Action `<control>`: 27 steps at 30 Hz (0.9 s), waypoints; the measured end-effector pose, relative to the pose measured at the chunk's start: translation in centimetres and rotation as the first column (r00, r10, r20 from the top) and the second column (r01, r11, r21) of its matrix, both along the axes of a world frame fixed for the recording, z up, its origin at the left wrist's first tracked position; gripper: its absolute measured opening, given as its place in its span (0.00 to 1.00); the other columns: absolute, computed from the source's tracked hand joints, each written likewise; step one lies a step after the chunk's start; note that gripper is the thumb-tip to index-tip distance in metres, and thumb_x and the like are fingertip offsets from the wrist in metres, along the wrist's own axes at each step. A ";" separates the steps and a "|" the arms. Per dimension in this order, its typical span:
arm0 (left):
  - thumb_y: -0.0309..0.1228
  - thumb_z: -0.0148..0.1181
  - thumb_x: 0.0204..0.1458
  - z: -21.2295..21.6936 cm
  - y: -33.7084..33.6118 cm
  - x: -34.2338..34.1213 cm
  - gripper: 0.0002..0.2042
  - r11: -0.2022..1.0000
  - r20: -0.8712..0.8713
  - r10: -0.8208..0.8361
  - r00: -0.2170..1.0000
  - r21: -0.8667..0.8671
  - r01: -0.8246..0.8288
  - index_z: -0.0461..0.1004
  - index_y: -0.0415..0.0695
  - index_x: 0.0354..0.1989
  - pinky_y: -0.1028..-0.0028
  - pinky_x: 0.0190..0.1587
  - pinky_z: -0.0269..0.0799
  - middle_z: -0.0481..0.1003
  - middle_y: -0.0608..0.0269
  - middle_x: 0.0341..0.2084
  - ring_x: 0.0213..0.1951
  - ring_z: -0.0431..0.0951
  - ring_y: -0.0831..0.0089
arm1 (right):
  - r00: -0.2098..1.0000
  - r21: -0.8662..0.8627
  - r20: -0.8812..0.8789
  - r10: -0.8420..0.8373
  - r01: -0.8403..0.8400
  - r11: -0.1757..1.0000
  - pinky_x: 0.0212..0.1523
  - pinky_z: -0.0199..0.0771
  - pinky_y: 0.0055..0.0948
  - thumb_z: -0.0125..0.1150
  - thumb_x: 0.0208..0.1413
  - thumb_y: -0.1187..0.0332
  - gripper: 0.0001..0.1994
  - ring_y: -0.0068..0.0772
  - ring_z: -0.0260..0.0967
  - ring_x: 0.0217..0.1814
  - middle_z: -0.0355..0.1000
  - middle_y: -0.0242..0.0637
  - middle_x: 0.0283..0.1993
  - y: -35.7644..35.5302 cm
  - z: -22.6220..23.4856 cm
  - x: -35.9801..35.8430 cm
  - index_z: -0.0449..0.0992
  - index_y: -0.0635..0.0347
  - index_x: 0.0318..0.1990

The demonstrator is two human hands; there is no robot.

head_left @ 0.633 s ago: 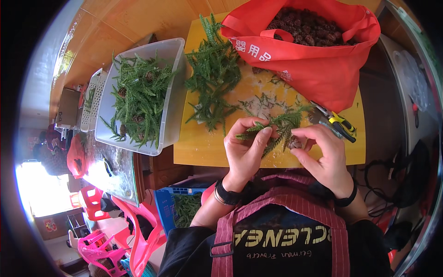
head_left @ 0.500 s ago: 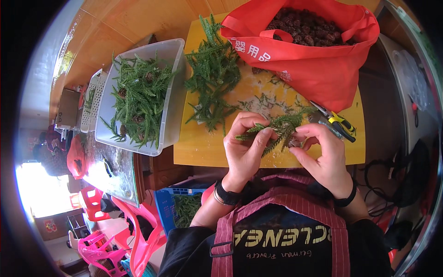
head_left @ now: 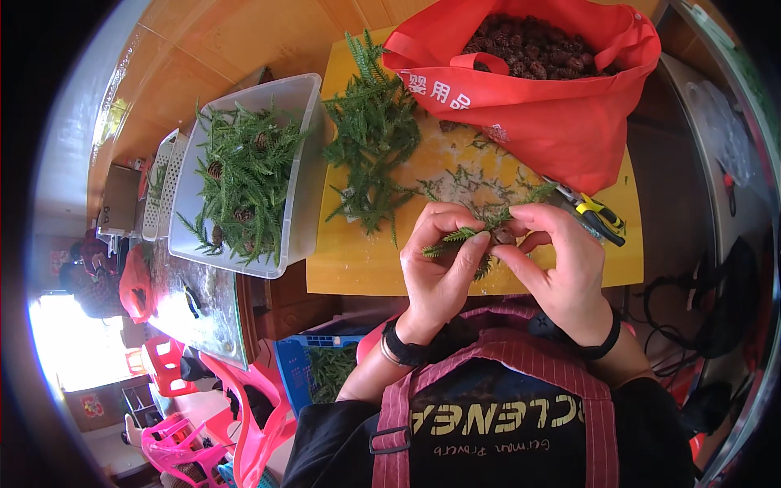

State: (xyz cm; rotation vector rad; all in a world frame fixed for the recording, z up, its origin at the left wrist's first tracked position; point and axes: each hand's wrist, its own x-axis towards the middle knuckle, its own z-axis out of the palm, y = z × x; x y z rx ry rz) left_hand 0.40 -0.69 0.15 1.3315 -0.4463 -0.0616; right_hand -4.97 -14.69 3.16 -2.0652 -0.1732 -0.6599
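Low over the near part of the yellow tabletop (head_left: 366, 275), both my hands work close together on one green artificial pine sprig (head_left: 455, 237). My left hand (head_left: 439, 268) pinches the sprig's stem between thumb and fingers. Opposite it, my right hand (head_left: 561, 260) is closed, thumb and fingers around a small brown pine cone (head_left: 503, 236) set against the sprig. Fingers partly cover the cone and the join. Just beyond my right hand lie pliers with yellow and black handles (head_left: 600, 215).
A red bag (head_left: 561, 122) full of pine cones (head_left: 529, 50) stands at the far right. Loose sprigs (head_left: 370, 134) are heaped left of it. Left of the table, a clear plastic bin (head_left: 303, 175) holds sprigs with cones. A blue crate (head_left: 294, 370) sits below.
My hands have drawn closer together. My right hand has moved left, bringing the pine cone in against the sprig, and its fingers now cover more of the sprig.
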 end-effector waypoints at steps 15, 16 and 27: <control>0.19 0.53 0.52 0.9 0.0 -0.2 0.05 0.982 -0.203 -0.175 0.963 -0.109 0.155 0.67 0.37 0.37 0.84 0.31 0.68 0.72 0.58 0.44 0.33 0.72 0.83 | 0.993 -0.177 0.077 -0.093 0.105 0.979 0.32 0.72 0.25 0.68 0.34 0.81 0.22 0.33 0.71 0.33 0.69 0.38 0.36 -0.2 0.2 0.3 0.73 0.62 0.43; 0.19 0.52 0.52 0.9 -0.1 -0.2 0.05 0.986 -0.212 -0.163 0.964 -0.080 0.149 0.67 0.37 0.37 0.84 0.31 0.69 0.71 0.57 0.45 0.32 0.72 0.84 | 0.993 -0.178 0.082 -0.088 0.102 0.979 0.32 0.72 0.25 0.68 0.34 0.82 0.23 0.32 0.71 0.34 0.68 0.37 0.36 -0.2 0.1 0.3 0.73 0.62 0.43; 0.15 0.54 0.48 -0.2 -0.2 -0.3 0.08 0.997 -0.040 -0.081 0.996 0.001 0.081 0.67 0.36 0.36 0.80 0.32 0.72 0.66 0.58 0.39 0.33 0.75 0.74 | 1.000 -0.065 0.017 0.001 0.000 0.998 0.29 0.73 0.23 0.64 0.38 0.84 0.21 0.29 0.71 0.30 0.65 0.38 0.36 -0.7 0.6 0.4 0.72 0.61 0.44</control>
